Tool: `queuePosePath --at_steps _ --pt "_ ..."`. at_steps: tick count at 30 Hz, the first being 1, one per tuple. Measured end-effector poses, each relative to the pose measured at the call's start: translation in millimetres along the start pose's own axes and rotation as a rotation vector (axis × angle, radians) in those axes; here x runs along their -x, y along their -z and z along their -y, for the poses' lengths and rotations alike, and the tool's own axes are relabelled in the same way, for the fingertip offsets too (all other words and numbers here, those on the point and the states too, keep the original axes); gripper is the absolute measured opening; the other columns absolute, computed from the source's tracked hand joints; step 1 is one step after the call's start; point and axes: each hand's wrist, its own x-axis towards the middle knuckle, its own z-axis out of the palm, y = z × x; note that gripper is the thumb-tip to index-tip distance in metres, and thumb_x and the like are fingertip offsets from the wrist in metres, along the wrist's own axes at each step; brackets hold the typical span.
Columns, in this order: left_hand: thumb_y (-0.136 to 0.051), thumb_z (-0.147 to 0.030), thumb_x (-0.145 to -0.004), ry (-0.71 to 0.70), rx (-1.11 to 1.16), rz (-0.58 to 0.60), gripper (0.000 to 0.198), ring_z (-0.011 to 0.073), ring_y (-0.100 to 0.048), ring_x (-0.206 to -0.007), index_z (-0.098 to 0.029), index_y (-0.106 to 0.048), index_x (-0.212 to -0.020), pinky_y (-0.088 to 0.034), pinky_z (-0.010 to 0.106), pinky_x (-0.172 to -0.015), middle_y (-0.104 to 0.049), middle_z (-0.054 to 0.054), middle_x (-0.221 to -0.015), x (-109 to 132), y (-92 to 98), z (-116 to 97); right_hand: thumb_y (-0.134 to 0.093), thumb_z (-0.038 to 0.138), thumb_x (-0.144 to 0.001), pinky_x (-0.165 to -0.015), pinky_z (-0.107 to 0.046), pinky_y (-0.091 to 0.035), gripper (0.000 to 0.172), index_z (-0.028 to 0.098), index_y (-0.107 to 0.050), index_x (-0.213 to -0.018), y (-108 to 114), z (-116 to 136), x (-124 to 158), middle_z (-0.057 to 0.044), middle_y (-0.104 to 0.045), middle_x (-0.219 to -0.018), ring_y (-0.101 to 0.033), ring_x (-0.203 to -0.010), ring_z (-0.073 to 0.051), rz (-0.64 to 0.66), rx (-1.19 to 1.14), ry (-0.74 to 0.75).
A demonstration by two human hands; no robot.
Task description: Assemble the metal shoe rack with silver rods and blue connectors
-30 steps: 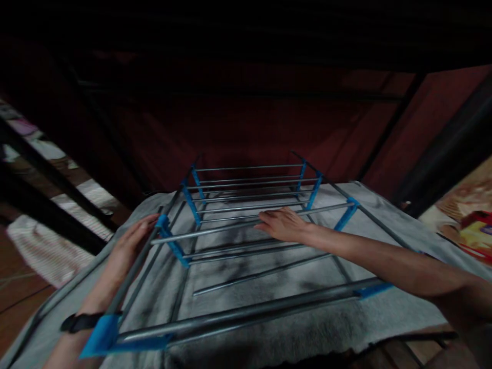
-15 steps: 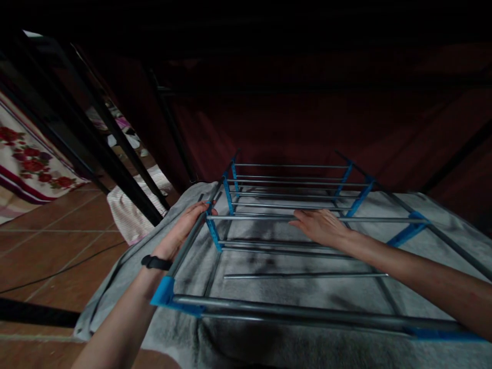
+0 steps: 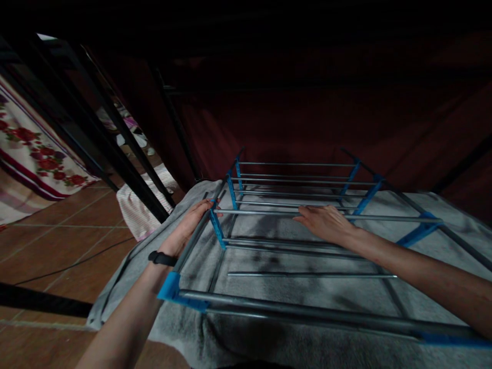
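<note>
A rack of grey metal tubes with blue plastic connectors lies on its side on a grey blanket. My left hand, with a black band on the wrist, is closed around the left side tube at a blue connector; its fingertips are partly hidden behind it. Farther right, my right hand is closed over a metal crossbar near its middle. The bar runs from the connector by my left hand to another blue connector on the right side. A separate-looking tube lies on the blanket inside the frame.
The grey blanket spreads under the rack over a raised surface. Black metal posts stand to the left. A dark red cloth hangs behind. Tiled floor, a floral cloth and a striped cloth are at left.
The whole view has shifted slightly, so the rack and both hands appear a little farther right. Both hands keep their places on the rack.
</note>
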Motion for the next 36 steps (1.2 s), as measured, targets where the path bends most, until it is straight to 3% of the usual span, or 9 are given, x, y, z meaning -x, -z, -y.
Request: queuePosePath --at_steps 7,11,17,27,36 --pt "-0.066 -0.043 -0.078 0.017 0.025 0.003 0.039 0.0253 -0.068 -0.083 -0.019 -0.071 -0.109 -0.053 0.038 -0.077 -0.071 0.007 -0.093 -8 4.1 9 -0.034 0.044 -0.105 -0.056 -0.029 -0.026 0.034 0.02 -0.058 -0.104 2 -1 1 -0.007 -0.074 -0.094 -0.07 -0.082 -0.024 -0.02 0.017 0.023" --pt "-0.064 -0.046 -0.081 -0.054 -0.036 0.04 0.04 0.0237 -0.065 -0.079 -0.018 -0.072 -0.108 -0.052 0.035 -0.072 -0.072 0.007 -0.091 -14 10.8 18 -0.033 0.044 -0.105 -0.056 -0.029 -0.029 0.036 0.02 -0.059 -0.103 2 2 4 -0.008 -0.073 -0.096 -0.07 -0.082 -0.024 -0.011 0.019 0.033" --pt "-0.067 -0.044 -0.079 -0.051 0.031 0.043 0.042 0.0244 -0.067 -0.084 -0.017 -0.07 -0.111 -0.054 0.035 -0.076 -0.073 0.008 -0.093 -17 14.2 25 -0.036 0.043 -0.105 -0.057 -0.028 -0.029 0.033 0.02 -0.059 -0.102 1 3 3 -0.007 -0.074 -0.093 -0.07 -0.081 -0.022 -0.004 -0.016 0.018" --pt "-0.065 -0.049 -0.08 -0.048 -0.004 0.045 0.046 0.026 -0.068 -0.085 -0.018 -0.067 -0.114 -0.054 0.039 -0.08 -0.073 0.008 -0.093 -15 12.1 22 -0.031 0.047 -0.104 -0.056 -0.031 -0.021 0.039 0.022 -0.059 -0.096 1 -2 -1 -0.003 -0.071 -0.08 -0.069 -0.074 -0.021 0.028 -0.049 0.026" --pt "-0.064 -0.052 -0.08 -0.014 -0.055 0.025 0.051 0.0271 -0.068 -0.093 -0.014 -0.066 -0.114 -0.053 0.037 -0.09 -0.072 0.01 -0.1 1 -0.6 1 -0.03 0.049 -0.104 -0.059 -0.03 -0.025 0.042 0.022 -0.061 -0.098 6 -3 -3 -0.005 -0.073 -0.089 -0.068 -0.081 -0.022 0.005 -0.08 0.017"
